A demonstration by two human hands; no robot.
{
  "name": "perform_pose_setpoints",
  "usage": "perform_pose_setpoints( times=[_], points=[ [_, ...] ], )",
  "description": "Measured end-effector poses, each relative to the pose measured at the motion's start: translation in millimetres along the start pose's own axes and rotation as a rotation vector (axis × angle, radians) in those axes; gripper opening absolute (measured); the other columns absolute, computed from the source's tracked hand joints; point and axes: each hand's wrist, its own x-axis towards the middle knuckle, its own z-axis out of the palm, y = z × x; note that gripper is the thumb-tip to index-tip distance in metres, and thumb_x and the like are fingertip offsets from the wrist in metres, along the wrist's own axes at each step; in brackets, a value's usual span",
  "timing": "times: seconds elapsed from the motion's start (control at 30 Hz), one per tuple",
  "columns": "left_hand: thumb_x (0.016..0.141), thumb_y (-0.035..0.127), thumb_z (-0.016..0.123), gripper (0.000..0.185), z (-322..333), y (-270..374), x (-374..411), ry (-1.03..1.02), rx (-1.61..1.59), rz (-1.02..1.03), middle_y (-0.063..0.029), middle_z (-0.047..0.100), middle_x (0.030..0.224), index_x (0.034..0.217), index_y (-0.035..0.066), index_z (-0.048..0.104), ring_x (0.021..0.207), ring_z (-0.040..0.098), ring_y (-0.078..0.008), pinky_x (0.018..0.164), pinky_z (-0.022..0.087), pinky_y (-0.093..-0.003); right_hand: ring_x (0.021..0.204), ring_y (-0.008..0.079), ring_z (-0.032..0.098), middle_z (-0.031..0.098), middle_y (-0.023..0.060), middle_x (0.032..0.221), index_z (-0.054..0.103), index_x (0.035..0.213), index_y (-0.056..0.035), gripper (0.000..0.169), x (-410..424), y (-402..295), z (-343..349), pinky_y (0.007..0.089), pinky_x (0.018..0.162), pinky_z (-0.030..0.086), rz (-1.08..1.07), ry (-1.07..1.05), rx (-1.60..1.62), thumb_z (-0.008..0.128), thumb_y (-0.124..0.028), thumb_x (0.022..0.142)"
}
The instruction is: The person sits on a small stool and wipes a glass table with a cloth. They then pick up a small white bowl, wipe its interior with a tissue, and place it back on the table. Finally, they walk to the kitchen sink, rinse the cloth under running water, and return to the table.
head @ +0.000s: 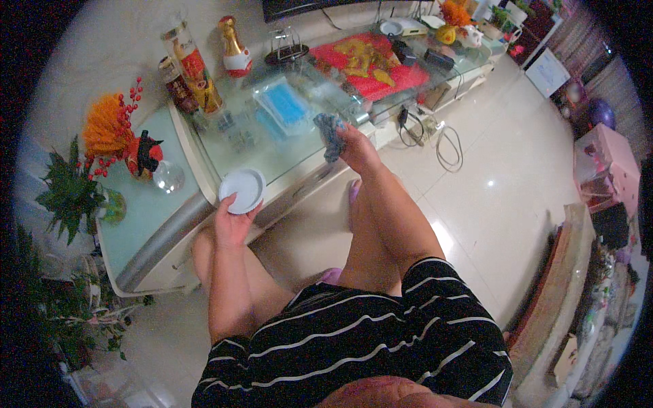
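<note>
My left hand (235,219) grips a round white dish (244,189) by its near rim, close to the left front corner of the glass-topped cabinet (219,148). In my right hand (357,148) is a crumpled blue-grey cloth (331,136), held over the cabinet's front edge. Between and beyond the hands, a clear packet with blue contents (285,104) lies on the glass. At the back left stand a tall clear container with red and gold decoration (193,71), a dark canister (177,84) and a gold-topped bottle (234,48).
A metal rack (286,48) and a red cloth with gold pattern (370,66) are farther along the cabinet. Orange dried flowers (106,125), a glass ball (168,177) and a green plant (66,188) stand left. Cables (450,150) hang by the front; a pink box (607,163) is right.
</note>
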Motion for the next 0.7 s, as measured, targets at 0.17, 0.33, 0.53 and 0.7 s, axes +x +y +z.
perform_pose_setpoints(
  times=[0.17,0.33,0.53,0.7],
  points=[
    [0.081,0.007,0.055,0.058,-3,1,9,-0.01,-0.012,0.056,-0.0135,0.045,0.131,0.136,0.013,0.035,0.118,0.048,-0.0343,0.091,0.049,-0.051,0.08,0.0189,0.058,0.061,0.0071,0.093,0.053,0.113,-0.0047,0.028,8,5,8,0.0316,0.07,0.05,-0.004,-0.006,-0.06,0.058,-0.013,0.087],
    [0.081,0.004,0.053,0.062,12,3,5,-0.022,0.137,0.116,-0.013,0.043,0.132,0.138,0.017,0.032,0.119,0.047,-0.0344,0.09,0.05,-0.05,0.084,0.0232,0.06,0.063,0.0099,0.097,0.055,0.113,-0.0059,0.031,22,33,24,0.0338,0.076,0.049,-0.319,0.346,-0.781,0.056,0.0,0.083],
    [0.078,0.004,0.056,0.056,35,27,51,0.013,0.2,0.106,-0.0164,0.045,0.129,0.131,0.005,0.038,0.117,0.049,-0.0348,0.092,0.048,-0.0518,0.114,0.0341,0.051,0.055,0.0155,0.119,0.058,0.109,-0.0102,0.037,38,68,61,0.0416,0.095,0.044,-0.682,-0.27,-1.675,0.049,0.003,0.076],
    [0.077,-0.001,0.055,0.073,43,37,101,0.006,0.272,0.071,-0.0101,0.043,0.13,0.14,0.023,0.028,0.116,0.049,-0.0297,0.089,0.05,-0.0494,0.116,0.0358,0.048,0.05,0.0154,0.126,0.054,0.117,-0.0148,0.038,113,50,-15,0.0447,0.096,0.042,-0.678,-0.109,-1.899,0.045,-0.001,0.083]
  ],
)
